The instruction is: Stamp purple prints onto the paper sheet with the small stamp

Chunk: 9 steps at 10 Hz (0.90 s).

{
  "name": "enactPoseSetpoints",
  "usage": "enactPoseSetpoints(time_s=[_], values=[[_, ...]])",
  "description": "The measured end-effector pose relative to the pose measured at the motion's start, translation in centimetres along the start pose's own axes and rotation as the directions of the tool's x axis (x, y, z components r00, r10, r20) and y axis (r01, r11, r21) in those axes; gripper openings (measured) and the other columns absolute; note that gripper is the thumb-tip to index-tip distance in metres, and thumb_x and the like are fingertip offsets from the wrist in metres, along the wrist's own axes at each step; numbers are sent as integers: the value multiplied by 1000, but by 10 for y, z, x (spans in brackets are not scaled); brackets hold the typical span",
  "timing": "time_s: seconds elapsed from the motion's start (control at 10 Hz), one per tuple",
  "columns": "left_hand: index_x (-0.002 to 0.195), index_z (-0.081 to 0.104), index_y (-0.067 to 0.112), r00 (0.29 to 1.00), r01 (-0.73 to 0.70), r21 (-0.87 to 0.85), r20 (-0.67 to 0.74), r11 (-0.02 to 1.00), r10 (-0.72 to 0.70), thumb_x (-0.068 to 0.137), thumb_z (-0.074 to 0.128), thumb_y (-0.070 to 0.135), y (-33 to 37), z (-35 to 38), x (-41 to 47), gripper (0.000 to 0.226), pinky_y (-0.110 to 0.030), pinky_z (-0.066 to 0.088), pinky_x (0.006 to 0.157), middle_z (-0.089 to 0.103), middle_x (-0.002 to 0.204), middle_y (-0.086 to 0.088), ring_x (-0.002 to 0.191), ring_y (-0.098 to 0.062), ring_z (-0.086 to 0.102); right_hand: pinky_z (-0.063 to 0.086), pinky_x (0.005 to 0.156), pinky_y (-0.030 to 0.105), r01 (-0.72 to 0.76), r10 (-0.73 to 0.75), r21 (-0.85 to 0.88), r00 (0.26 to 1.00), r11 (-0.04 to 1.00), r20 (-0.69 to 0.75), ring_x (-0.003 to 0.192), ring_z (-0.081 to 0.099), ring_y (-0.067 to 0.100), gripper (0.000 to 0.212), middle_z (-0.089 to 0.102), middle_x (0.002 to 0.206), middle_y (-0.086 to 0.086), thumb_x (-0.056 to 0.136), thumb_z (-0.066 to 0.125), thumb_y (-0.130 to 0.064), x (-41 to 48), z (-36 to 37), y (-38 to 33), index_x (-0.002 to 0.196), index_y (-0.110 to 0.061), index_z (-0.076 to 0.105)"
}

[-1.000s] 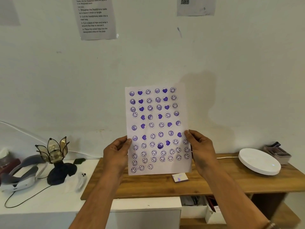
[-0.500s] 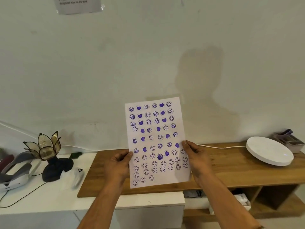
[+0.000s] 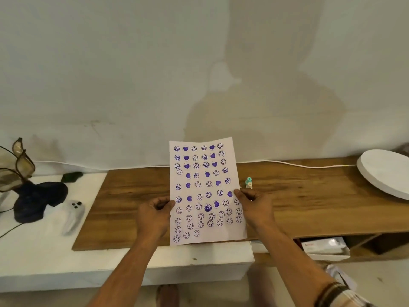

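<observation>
Nearest: two bare forearms reach in from the bottom; a striped cuff point(image 3: 332, 291) shows at the right wrist. Left hand point(image 3: 152, 214) pinches the left edge of the paper sheet point(image 3: 207, 237) w/ thumb on the front, fingers curled behind; right hand point(image 3: 256, 207) pinches the right edge the same way, so each grip is closed on the sheet. Sheet is white, thin, rectangular, held roughly upright above the front of the desk point(image 3: 309, 209), top edge curling a little. It's covered w/ rows of purple prints point(image 3: 199, 185): outlined round smiley faces mixed w/ solid hearts, one darker smudged blot near the middle; bottom row stops short, leaving blank paper at lower right. Just beyond the right hand, a small stamp point(image 3: 249, 182) stands upright on the desk, teal top, pale body, apart from the sheet. Desk is a brown wood-grain slab, matte, resting at its left end on a white block-like cabinet point(image 3: 44, 251). On the white top: a pale handheld controller point(image 3: 74, 216) w/ dark buttons, a dark lumpy base point(image 3: 37, 200) carrying a petal-shaped glass lamp point(image 3: 15, 165), a small dark flat object further back. Far right, a flat round white disc point(image 3: 385, 171); a white cable point(image 3: 287, 163) runs along the back of the desk. Under the desk, open shelves w/ white packets. Behind: plain off-white wall w/ soft shadows.
</observation>
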<state>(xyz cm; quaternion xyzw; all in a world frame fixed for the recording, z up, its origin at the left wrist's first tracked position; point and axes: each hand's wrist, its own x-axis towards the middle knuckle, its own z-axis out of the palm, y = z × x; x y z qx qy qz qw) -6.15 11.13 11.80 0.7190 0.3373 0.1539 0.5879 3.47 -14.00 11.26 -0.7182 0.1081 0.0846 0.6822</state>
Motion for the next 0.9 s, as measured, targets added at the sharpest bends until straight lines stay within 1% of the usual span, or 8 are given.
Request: enactPoseSetpoints(time_s=[0.1, 0.2, 0.3, 0.4, 0.5, 0.7, 0.8, 0.9], values=[[80, 74, 26, 1000, 12, 72, 17, 997, -13, 86, 83, 9, -31, 15, 30, 21, -30, 59, 64, 77, 75, 14, 73, -10, 77, 65, 87, 50, -36, 33, -128, 999, 991, -28, 94, 79, 31, 13, 83, 101, 12, 93, 82, -18, 31, 17, 33, 105, -12, 83], [76, 73, 30, 999, 29, 123, 27, 992, -33, 86, 82, 8, -52, 26, 49, 26, -34, 60, 69, 75, 71, 19, 74, -12, 77, 65, 81, 45, -24, 13, -271, 999, 962, -41, 86, 78, 22, 15, 84, 98, 6, 94, 82, -26, 50, 26, 54, 106, -17, 84], [71, 71, 33, 999, 43, 191, 15, 981, -46, 86, 83, 9, -79, 39, 66, 31, -25, 55, 63, 72, 66, 23, 68, -3, 73, 45, 56, 23, 22, -58, -503, 997, 864, -56, 65, 66, 5, 17, 79, 76, -7, 93, 81, -39, 66, 35, 78, 96, -23, 86], [71, 69, 34, 999, 41, 237, 3, 971, -42, 85, 84, 12, -91, 42, 68, 31, -12, 48, 55, 70, 69, 23, 62, 5, 69, 39, 53, 23, 32, -73, -579, 996, 814, -49, 62, 63, 7, 23, 68, 63, -11, 93, 79, -44, 70, 39, 88, 89, -22, 84], [74, 69, 33, 998, 66, 284, -33, 957, -59, 84, 85, 14, -103, 43, 70, 26, -15, 45, 58, 72, 74, 15, 67, 2, 66, 43, 58, 30, 41, -102, -672, 993, 739, -52, 63, 60, 17, 31, 62, 60, -11, 95, 74, -49, 69, 44, 98, 85, -21, 80], [101, 75, 18, 999, 43, 304, -33, 952, -34, 87, 81, 14, -104, 39, 67, 16, -23, 52, 69, 71, 81, 14, 77, -2, 68, 35, 52, 22, 135, -208, -726, 978, 675, -11, 59, 50, 4, 30, 79, 86, 0, 102, 64, -48, 56, 41, 95, 101, -21, 75], [111, 75, 14, 1000, -8, 347, -4, 938, 10, 88, 80, 14, -99, 38, 60, 23, -27, 51, 75, 74, 89, 9, 84, -10, 71, 34, 53, 17, 199, -262, -708, 965, 677, 21, 66, 62, 8, 27, 80, 92, 0, 102, 63, -46, 47, 37, 86, 108, -22, 74], [118, 74, 13, 994, -112, 406, 51, 907, 100, 90, 77, 19, -79, 32, 46, 29, -21, 43, 65, 81, 111, -5, 92, -23, 73, 49, 66, 27, 363, -382, -690, 914, 626, 134, 97, 73, 26, 32, 79, 112, 3, 104, 62, -43, 35, 33, 65, 123, -19, 72]])
